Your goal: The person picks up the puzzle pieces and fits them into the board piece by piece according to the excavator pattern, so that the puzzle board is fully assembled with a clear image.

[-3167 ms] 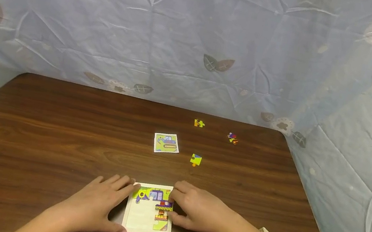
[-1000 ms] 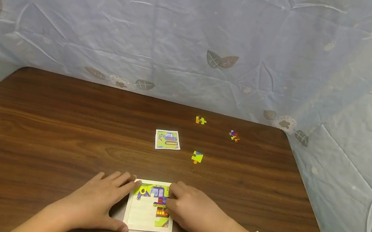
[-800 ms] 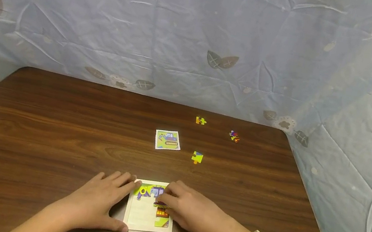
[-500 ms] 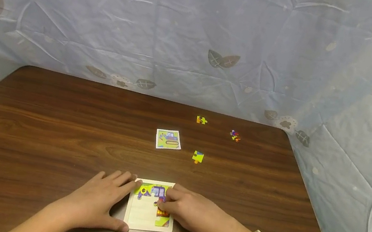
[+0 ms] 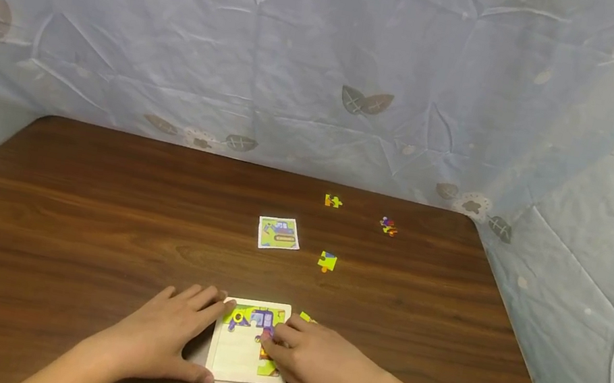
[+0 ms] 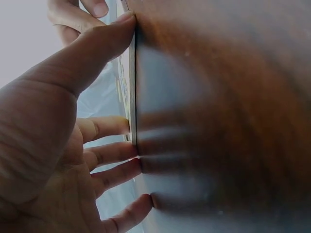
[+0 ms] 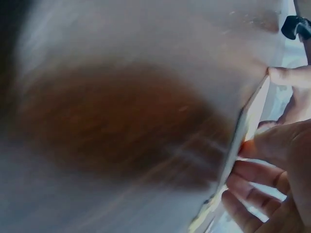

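Note:
A square jigsaw puzzle tray [image 5: 240, 378] with a pale rim lies at the near edge of the table. Fitted pieces [image 5: 260, 318] run along its top and down its right side; the middle and lower left show bare board. My left hand [image 5: 152, 335] rests at the tray's left edge, fingers at the top corner and thumb at the lower corner. With thumb and forefinger, my right hand [image 5: 326, 363] pinches a purple and red puzzle piece [image 5: 266, 333] on the right side, mostly hidden by the fingers. Past those knuckles peeks a yellow-green piece [image 5: 306, 317].
Farther back lies a picture card [image 5: 279, 234] of an excavator. Loose pieces sit to its right: a green one [image 5: 327, 261], a yellow-orange one [image 5: 332, 201] and a small multicoloured cluster [image 5: 388, 226]. Patterned cloth [image 5: 305, 61] hangs around the brown table [image 5: 125, 207].
My right fingers have shifted left and inward over the striped piece, which is now mostly covered. A yellow-green piece has come into sight beyond the right hand. The left hand stays put.

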A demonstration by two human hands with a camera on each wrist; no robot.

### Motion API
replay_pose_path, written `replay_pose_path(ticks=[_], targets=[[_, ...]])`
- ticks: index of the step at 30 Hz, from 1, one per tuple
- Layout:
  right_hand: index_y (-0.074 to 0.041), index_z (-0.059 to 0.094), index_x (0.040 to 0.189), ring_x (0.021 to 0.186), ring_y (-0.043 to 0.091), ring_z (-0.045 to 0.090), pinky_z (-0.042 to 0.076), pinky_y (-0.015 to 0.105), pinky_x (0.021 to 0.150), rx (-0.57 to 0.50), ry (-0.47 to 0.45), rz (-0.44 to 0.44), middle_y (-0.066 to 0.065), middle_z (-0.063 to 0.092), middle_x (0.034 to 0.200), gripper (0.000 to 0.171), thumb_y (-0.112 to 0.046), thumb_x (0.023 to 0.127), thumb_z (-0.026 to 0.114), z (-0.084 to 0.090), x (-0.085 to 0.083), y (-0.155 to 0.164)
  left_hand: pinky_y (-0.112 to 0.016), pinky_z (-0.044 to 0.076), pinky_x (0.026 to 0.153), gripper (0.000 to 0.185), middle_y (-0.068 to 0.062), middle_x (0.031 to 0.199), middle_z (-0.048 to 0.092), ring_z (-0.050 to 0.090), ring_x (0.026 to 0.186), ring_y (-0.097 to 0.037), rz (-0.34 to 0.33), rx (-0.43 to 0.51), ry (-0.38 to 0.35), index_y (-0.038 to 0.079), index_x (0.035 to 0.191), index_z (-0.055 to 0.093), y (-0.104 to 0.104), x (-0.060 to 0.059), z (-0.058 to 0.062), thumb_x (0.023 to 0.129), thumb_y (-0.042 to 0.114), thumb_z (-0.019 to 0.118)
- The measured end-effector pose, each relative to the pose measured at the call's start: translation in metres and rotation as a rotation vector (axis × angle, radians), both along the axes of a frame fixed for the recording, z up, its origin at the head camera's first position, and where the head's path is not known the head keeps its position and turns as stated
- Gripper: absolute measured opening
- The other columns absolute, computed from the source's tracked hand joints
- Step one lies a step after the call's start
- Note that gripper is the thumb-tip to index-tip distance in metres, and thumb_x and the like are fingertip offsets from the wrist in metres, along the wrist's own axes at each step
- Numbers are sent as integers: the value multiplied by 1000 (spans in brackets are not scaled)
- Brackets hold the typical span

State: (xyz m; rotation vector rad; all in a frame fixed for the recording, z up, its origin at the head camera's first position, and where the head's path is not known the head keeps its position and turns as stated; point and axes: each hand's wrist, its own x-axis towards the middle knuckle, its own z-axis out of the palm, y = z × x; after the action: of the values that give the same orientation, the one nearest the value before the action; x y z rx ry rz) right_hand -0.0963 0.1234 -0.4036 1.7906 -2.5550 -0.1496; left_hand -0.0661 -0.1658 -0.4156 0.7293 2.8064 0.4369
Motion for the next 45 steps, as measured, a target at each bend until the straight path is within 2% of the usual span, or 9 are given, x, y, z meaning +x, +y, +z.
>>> replay_pose_path(ticks=[4, 9, 15, 20, 22, 25, 29, 34, 45], targets=[[-14, 68, 138, 114, 10, 63, 58, 26, 95, 21, 14, 0, -5, 70, 128, 37, -29, 106, 58, 4, 5, 0, -79, 42, 103, 104, -9, 152, 54, 53, 139, -39, -3, 8, 17, 12, 155, 50, 0, 0, -2, 75, 72, 80], [-15, 69, 135, 115, 9, 62, 58, 27, 96, 18, -39, -46, -6, 69, 127, 33, -30, 107, 58, 6, 8, 2, -77, 43, 103, 104, -7, 151, 54, 54, 137, -33, -11, 14, 27, 13, 155, 50, 1, 1, -2, 75, 73, 80], [-15, 70, 136, 117, 11, 62, 57, 29, 101, 17, -73, -54, -6, 69, 128, 36, -33, 106, 59, 8, 3, 0, -76, 44, 103, 106, -8, 153, 54, 53, 138, -32, -12, 7, 39, 13, 156, 49, -1, 1, -2, 76, 76, 76], [-14, 65, 143, 128, 11, 61, 51, 34, 115, -31, -259, -107, -3, 66, 138, 42, -36, 108, 56, 9, -7, 2, -76, 42, 104, 107, -7, 154, 53, 52, 139, -33, 6, -1, 15, 14, 156, 48, -3, 1, 0, 75, 76, 78], [-15, 62, 146, 130, 10, 60, 51, 34, 114, -73, -334, -125, -4, 64, 140, 44, -38, 109, 54, 8, -12, 5, -77, 41, 105, 107, -8, 156, 52, 51, 141, -34, 12, 1, 5, 14, 157, 48, -3, 1, 0, 74, 75, 79], [-18, 62, 145, 125, 6, 60, 56, 28, 105, -144, -405, -147, -6, 64, 137, 42, -38, 110, 54, 8, -21, 12, -78, 41, 105, 107, -8, 156, 52, 51, 141, -35, 11, 4, 11, 14, 157, 48, -3, 1, -1, 74, 75, 79], [-18, 67, 138, 121, 6, 62, 56, 30, 103, -230, -438, -191, -6, 66, 132, 35, -33, 109, 56, 8, -40, 25, -78, 42, 104, 106, -7, 154, 53, 53, 139, -33, 5, 5, 30, 14, 156, 48, -2, 2, -2, 74, 74, 80], [-13, 71, 129, 116, 12, 67, 59, 36, 100, -330, -402, -288, -2, 70, 124, 27, -25, 107, 61, 5, -72, 48, -76, 43, 104, 106, -7, 154, 53, 53, 138, -33, -5, 7, 41, 14, 156, 48, -1, 2, -3, 74, 72, 81], [1, 67, 128, 115, 37, 67, 56, 55, 98, -398, -288, -634, 18, 69, 123, 28, -14, 104, 64, -5, -160, 117, -72, 44, 104, 105, -5, 152, 54, 54, 136, -31, -10, 4, 44, 14, 155, 49, 0, 2, -4, 73, 70, 83]])
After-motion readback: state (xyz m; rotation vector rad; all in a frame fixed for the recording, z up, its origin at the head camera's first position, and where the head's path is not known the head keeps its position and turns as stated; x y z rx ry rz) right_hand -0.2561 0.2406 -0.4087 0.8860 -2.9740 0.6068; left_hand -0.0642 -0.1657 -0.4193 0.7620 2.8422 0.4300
